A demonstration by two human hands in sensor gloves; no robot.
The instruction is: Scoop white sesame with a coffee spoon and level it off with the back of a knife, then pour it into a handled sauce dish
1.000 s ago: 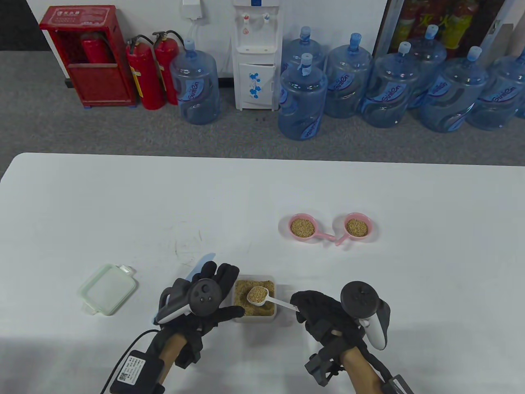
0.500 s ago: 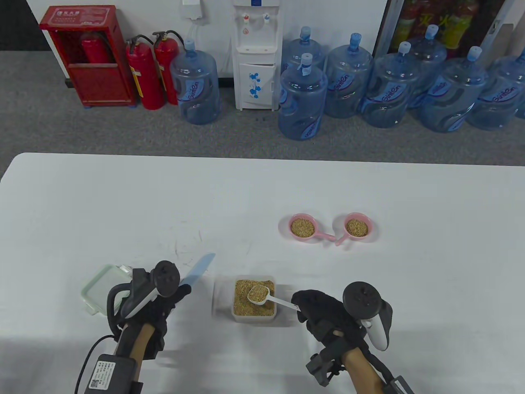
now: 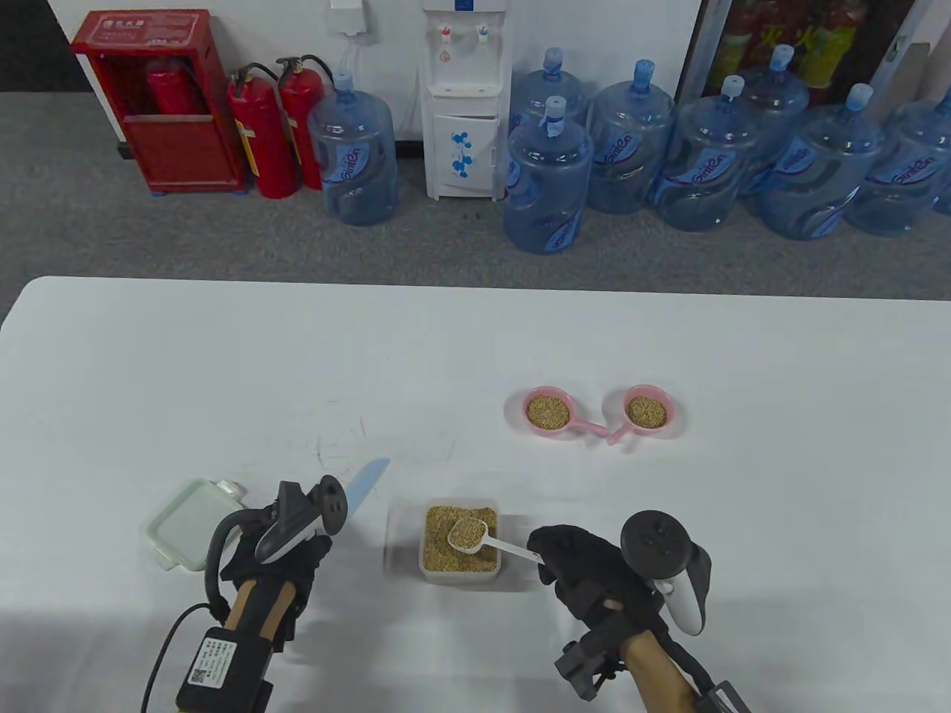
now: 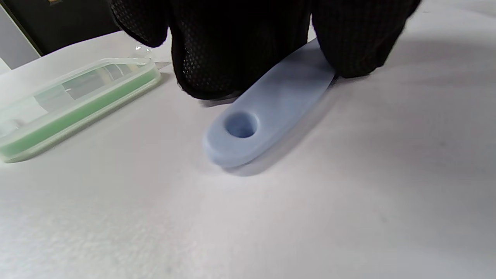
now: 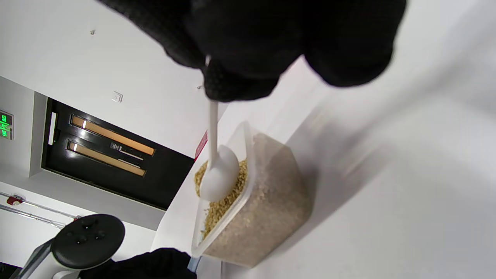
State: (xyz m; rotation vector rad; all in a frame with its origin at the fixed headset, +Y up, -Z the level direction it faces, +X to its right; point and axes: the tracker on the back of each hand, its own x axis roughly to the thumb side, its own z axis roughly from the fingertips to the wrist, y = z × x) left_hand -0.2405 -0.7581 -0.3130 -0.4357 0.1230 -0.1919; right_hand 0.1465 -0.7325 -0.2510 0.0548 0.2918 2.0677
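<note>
Sesame tub (image 3: pixel 460 551): right grip (image 3: pixel 587 568) pinches filled spoon (image 3: pixel 468 533) above it; left grip (image 3: pixel 278 553) grasps knife (image 3: pixel 364 479) beside it.

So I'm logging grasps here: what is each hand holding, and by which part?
The right hand pinches the coffee spoon by the end of its handle. The left hand has its fingers on the knife handle; a full grip cannot be told.

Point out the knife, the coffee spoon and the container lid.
knife (image 4: pixel 267 112), left wrist view, on the blue handle near its hole.
coffee spoon (image 3: pixel 466 533), table view, on the sesame-filled bowl.
container lid (image 3: pixel 195 522), table view, on its flat top.
</note>
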